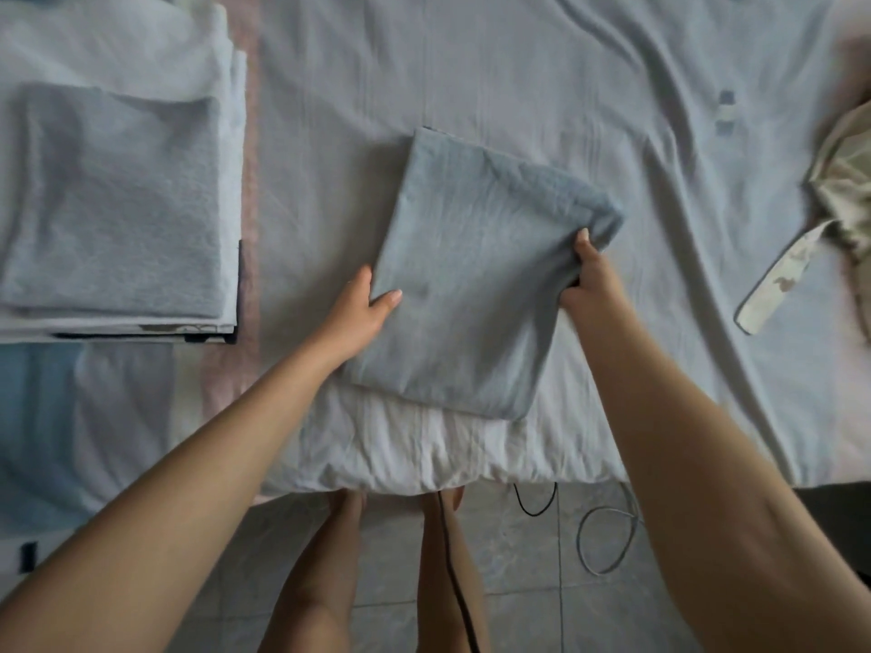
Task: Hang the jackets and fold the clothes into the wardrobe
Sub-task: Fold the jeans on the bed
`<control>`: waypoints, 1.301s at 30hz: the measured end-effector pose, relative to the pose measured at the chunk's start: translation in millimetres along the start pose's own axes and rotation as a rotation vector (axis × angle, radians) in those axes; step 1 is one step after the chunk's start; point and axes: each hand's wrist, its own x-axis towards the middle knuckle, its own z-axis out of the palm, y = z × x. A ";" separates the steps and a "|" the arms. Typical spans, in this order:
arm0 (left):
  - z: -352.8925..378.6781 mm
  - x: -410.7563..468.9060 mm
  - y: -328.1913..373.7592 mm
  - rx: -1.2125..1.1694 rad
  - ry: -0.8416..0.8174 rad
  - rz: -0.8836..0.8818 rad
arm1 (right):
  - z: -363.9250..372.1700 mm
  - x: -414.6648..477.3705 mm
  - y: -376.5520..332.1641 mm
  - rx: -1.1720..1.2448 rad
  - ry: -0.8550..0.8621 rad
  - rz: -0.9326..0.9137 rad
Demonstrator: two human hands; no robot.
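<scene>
Folded blue towel (476, 285) is gripped at its left edge by the left hand (365, 308), thumb on top, while the right hand (587, 275) pinches its right edge.

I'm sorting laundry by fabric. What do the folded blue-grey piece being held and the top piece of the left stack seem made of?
The folded blue-grey cloth: probably matte cotton terry; fuzzy nap at its far right corner, though the face looks smoother. The pale blue folded towel atop the left stack: likely terry too; nubby, looped, matte surface.
</scene>
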 end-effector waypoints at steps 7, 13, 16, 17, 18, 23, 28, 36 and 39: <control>8.6 -13.8 13.4 -0.193 0.166 -0.190 | -24.4 -93.4 26.9 -0.382 -0.294 0.101; -20.0 -49.1 33.5 -0.146 0.188 -0.015 | -14.1 -167.7 52.9 -0.507 -0.195 -0.156; -64.1 -68.2 50.8 -0.178 0.320 0.075 | 22.3 -206.0 42.6 -0.435 -0.233 -0.236; -78.7 -72.5 57.0 -0.210 0.367 0.106 | 35.4 -215.1 35.7 -0.418 -0.263 -0.264; -96.8 -77.8 64.6 -0.242 0.422 0.134 | 51.8 -224.4 27.2 -0.397 -0.305 -0.295; -206.0 -87.0 81.6 -0.274 0.675 0.294 | 159.9 -247.1 3.7 -0.256 -0.518 -0.353; -273.2 -60.1 12.7 -0.102 0.949 -0.058 | 264.5 -234.9 60.5 -0.432 -0.622 -0.216; -268.6 -33.1 -70.5 0.063 0.822 -0.476 | 287.9 -208.2 137.3 -1.135 -0.550 -0.277; -280.4 -34.3 -70.9 0.181 0.872 -0.415 | 286.9 -204.9 137.9 -0.941 -0.577 -0.164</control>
